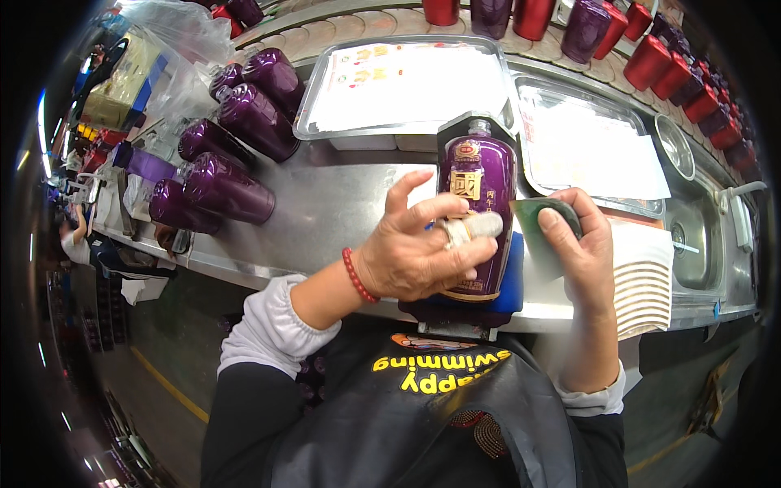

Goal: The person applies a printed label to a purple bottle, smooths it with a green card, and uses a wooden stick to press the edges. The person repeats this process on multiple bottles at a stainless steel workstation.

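A glossy purple bottle (495, 160) with gold decoration and printed characters lies in a dark cradle (447, 125) in front of me, its neck pointing away. Blue padding (511, 268) shows at its lower right. My left hand (421, 244) is over the bottle's middle with fingers spread; whether every fingertip touches the glass cannot be told. One of its fingers wears a whitish wrap (473, 229). Just right of the bottle, my right hand (583, 235) grips a thin green scraper blade (532, 229) with a dark rounded upper edge, between thumb and fingers.
Several purple bottles (229, 189) stand at the left. Metal trays (299, 125) of printed sheets (421, 91) lie beyond the cradle. A striped sheet stack (640, 280), a sink (701, 262) and a round metal bowl (675, 146) are right. Red and purple bottles (647, 64) line a slatted conveyor (366, 27).
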A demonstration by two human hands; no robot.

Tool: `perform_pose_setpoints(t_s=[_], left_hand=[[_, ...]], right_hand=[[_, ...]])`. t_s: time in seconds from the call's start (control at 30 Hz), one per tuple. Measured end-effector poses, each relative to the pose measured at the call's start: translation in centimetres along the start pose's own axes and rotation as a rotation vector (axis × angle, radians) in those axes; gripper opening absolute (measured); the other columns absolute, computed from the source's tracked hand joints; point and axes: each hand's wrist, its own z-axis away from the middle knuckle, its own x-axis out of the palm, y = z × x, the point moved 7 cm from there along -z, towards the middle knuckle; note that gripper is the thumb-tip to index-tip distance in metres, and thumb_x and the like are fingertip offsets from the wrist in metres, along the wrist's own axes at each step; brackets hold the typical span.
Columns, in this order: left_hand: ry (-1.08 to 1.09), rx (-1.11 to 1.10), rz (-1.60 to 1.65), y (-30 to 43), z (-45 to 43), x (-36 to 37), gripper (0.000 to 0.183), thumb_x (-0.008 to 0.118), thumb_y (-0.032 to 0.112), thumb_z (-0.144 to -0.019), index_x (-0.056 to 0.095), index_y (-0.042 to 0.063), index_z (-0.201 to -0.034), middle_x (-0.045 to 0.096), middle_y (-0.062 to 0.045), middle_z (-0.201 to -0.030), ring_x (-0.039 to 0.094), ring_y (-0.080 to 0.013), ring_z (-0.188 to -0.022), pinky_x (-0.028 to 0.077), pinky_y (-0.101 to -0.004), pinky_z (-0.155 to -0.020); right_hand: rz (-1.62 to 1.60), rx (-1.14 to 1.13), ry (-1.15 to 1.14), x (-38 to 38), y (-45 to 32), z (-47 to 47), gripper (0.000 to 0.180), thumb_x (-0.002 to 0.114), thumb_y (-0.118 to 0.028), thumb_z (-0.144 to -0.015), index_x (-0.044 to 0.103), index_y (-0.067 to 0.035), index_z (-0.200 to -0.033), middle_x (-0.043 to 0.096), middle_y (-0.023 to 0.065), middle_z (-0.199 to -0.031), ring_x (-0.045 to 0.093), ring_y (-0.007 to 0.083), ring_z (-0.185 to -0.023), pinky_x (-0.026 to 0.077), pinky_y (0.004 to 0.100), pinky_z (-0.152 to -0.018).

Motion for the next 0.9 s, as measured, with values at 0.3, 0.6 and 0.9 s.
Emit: perform_pose_setpoints(t_s=[0.3,0.6,0.9], left_hand=[[0.014,-0.532,0.226,0.7,5.8,2.1,0.107,0.074,0.061,-0.081,0.032,-0.003,-0.155,0.052,-0.022,-0.139,0.040,-0.0414,-0.130,0.017,-0.0637,-0.117],[-0.014,-0.509,0.045,2.0,4.3,1.2,0.107,0.083,0.053,-0.074,0.038,-0.003,-0.153,0.057,-0.019,-0.137,0.047,-0.0385,-0.127,0.018,-0.0647,-0.117],[0.023,-0.536,0.152,1.6,4.9,1.9,0.110,0.085,0.052,-0.074,0.034,-0.002,-0.155,0.060,-0.020,-0.131,0.044,-0.0404,-0.131,0.015,-0.0674,-0.116]], right_hand=[[0.613,-0.604,0.071,2.8,-4.0,-2.1,0.019,0.076,-0.012,-0.084,0.067,-0.004,-0.098,0.060,0.0084,-0.078,0.059,0.0237,-0.069,0.049,0.0329,-0.069],[0.744,-0.701,-0.196,4.9,-6.3,-4.6,0.016,0.077,-0.009,-0.079,0.067,-0.009,-0.092,0.057,0.0065,-0.074,0.059,0.0254,-0.068,0.042,0.0384,-0.069],[0.413,-0.320,-0.229,3.2,-3.5,-4.7,0.012,0.076,-0.011,-0.085,0.069,-0.004,-0.092,0.065,0.0096,-0.079,0.064,0.0206,-0.068,0.051,0.0334,-0.062]])
